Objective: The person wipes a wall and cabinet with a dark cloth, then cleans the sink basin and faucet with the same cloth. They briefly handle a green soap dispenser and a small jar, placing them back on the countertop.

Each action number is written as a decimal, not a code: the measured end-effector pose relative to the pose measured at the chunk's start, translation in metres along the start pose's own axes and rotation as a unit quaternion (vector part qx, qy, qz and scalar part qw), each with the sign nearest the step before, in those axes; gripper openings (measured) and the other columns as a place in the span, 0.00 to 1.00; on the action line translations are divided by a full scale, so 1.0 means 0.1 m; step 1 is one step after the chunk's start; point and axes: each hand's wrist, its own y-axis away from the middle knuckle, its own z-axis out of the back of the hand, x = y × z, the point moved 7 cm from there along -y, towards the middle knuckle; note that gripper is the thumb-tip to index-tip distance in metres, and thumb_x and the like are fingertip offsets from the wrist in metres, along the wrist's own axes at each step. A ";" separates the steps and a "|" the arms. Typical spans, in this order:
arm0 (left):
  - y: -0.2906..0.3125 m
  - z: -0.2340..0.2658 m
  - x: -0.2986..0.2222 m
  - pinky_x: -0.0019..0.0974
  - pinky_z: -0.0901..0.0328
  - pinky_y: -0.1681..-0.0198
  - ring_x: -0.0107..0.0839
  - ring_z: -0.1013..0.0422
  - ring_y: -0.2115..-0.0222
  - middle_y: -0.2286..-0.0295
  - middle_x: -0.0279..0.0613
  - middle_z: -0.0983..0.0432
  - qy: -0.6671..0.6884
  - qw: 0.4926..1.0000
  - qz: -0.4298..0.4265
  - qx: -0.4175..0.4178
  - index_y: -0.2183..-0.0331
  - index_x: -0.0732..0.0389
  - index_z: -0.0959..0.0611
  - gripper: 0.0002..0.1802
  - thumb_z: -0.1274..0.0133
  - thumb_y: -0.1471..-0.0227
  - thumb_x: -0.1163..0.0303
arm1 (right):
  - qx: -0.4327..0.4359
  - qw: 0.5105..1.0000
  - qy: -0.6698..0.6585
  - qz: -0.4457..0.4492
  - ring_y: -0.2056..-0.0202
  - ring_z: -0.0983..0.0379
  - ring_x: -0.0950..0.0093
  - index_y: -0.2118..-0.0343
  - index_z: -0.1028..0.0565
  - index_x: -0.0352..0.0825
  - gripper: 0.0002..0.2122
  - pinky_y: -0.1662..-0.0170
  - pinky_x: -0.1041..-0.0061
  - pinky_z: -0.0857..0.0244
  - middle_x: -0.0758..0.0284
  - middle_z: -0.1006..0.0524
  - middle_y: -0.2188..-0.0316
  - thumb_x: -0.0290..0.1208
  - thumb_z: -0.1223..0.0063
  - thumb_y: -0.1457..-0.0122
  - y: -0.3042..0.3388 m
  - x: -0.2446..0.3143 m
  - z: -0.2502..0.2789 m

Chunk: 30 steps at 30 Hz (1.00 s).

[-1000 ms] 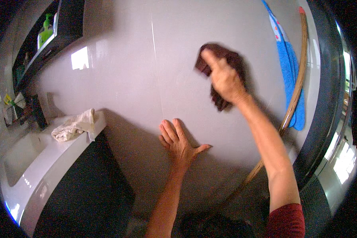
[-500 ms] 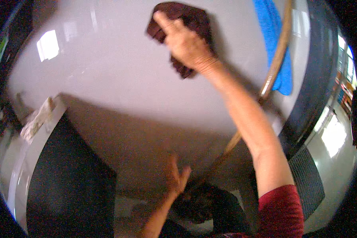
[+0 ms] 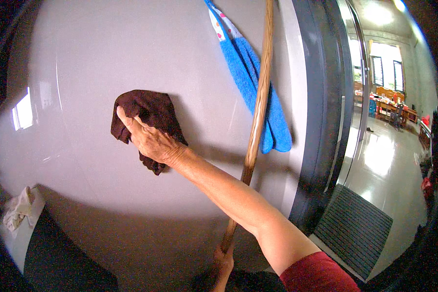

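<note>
Against a pale glossy wall (image 3: 82, 58), my right hand (image 3: 153, 141) presses a crumpled dark brown cloth (image 3: 153, 104). Its back faces me and one finger points up along the cloth; the other fingers are partly hidden. A long wooden pole (image 3: 259, 117) leans in a slant, crossing behind my right forearm. Low in the picture, my left hand (image 3: 224, 260) is closed around the pole's lower part, dim and partly in shadow. Behind the pole hangs a blue towel (image 3: 246, 73) with a white dotted top.
A whitish rag (image 3: 18, 209) lies on a pale ledge at lower left, beside a dark panel (image 3: 63, 253). On the right stand a dark door frame (image 3: 321, 97) and a ribbed grey mat (image 3: 355, 228). Beyond is a room with a shiny floor (image 3: 379, 151) and wooden furniture.
My view has turned right, showing more of the doorway. My right hand and the brown cloth appear lower and further left. The left hand, open before, has closed on the pole.
</note>
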 end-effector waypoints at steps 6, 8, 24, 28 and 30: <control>-0.30 -0.59 -0.16 0.40 0.39 0.59 0.41 0.31 0.64 0.66 0.48 0.27 -0.014 0.996 0.032 0.078 0.63 0.67 0.27 0.20 0.47 0.51 0.61 | 0.054 0.999 -0.001 -0.009 0.68 0.25 0.57 0.40 0.53 0.36 0.32 0.61 0.66 0.30 0.36 0.39 0.52 0.18 0.60 0.49 0.02 -0.07 -0.05; -0.29 -0.77 -0.19 0.40 0.39 0.56 0.42 0.32 0.61 0.64 0.50 0.27 0.082 0.993 0.038 0.080 0.61 0.67 0.27 0.19 0.48 0.50 0.61 | -0.004 0.998 0.032 0.057 0.67 0.26 0.56 0.39 0.53 0.37 0.31 0.59 0.65 0.30 0.36 0.40 0.52 0.19 0.61 0.48 0.01 0.02 0.04; -0.17 1.00 -1.10 0.54 0.59 0.42 0.53 0.52 0.44 0.45 0.57 0.49 -0.286 0.907 -0.192 -0.240 0.46 0.65 0.42 0.38 0.50 0.52 0.54 | 0.089 0.993 -0.046 -0.056 0.55 0.34 0.50 0.40 0.50 0.41 0.29 0.50 0.61 0.36 0.53 0.38 0.47 0.20 0.62 0.46 -0.27 -0.24 0.21; -0.47 2.45 -2.19 0.56 0.63 0.42 0.56 0.60 0.42 0.43 0.61 0.58 -0.363 0.833 -0.194 -0.369 0.43 0.67 0.50 0.45 0.48 0.52 0.53 | 0.041 0.990 -0.013 -0.134 0.60 0.32 0.47 0.44 0.45 0.32 0.24 0.59 0.58 0.34 0.42 0.35 0.55 0.22 0.61 0.46 -0.70 -0.59 0.45; -0.64 2.73 -2.69 0.57 0.63 0.42 0.57 0.62 0.42 0.42 0.62 0.61 -0.408 0.790 -0.242 -0.389 0.42 0.67 0.54 0.50 0.47 0.54 0.51 | -0.045 0.993 0.031 -0.107 0.73 0.30 0.61 0.43 0.45 0.34 0.24 0.69 0.65 0.34 0.51 0.32 0.65 0.23 0.63 0.44 -0.93 -0.60 0.45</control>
